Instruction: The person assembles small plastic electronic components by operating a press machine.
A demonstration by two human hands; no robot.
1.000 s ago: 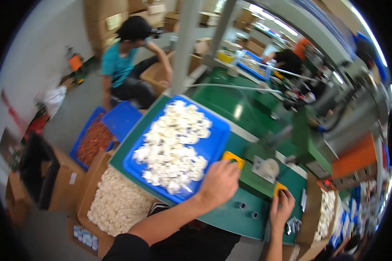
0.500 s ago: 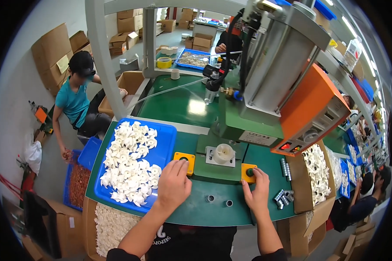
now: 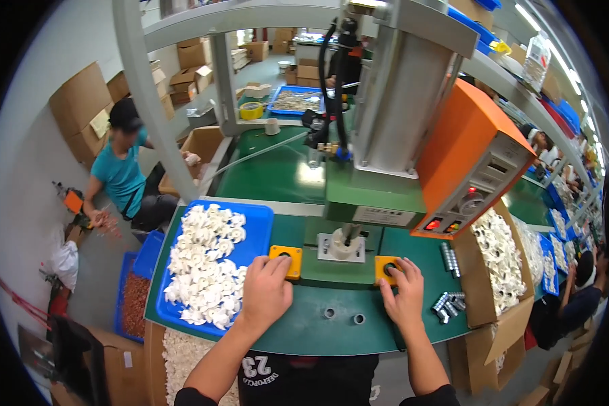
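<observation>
My left hand (image 3: 266,292) rests with its fingers against the near-left side of the left yellow button box (image 3: 292,264), holding nothing. My right hand (image 3: 404,292) has fingertips on the black button of the right yellow button box (image 3: 380,278), its thumb apart. Between the boxes stands a green press (image 3: 369,196) with a metal cylinder. Its ram (image 3: 349,233) is down in a white round plastic part (image 3: 345,250) on the metal fixture plate (image 3: 327,253). Two short metal sleeves, one left (image 3: 329,313) and one right (image 3: 358,319), stand on the green table between my forearms.
A blue tray (image 3: 256,223) of white bladed plastic parts (image 3: 206,267) lies left. More metal sleeves (image 3: 448,306) lie right, beside a cardboard box (image 3: 477,274) of white parts. An orange control box (image 3: 477,159) juts over the table. A person in teal (image 3: 120,172) sits left.
The press ram has come down into the white part, and a red light shows on the control box. My hands stay at the button boxes. The person at left has raised a hand from the bin.
</observation>
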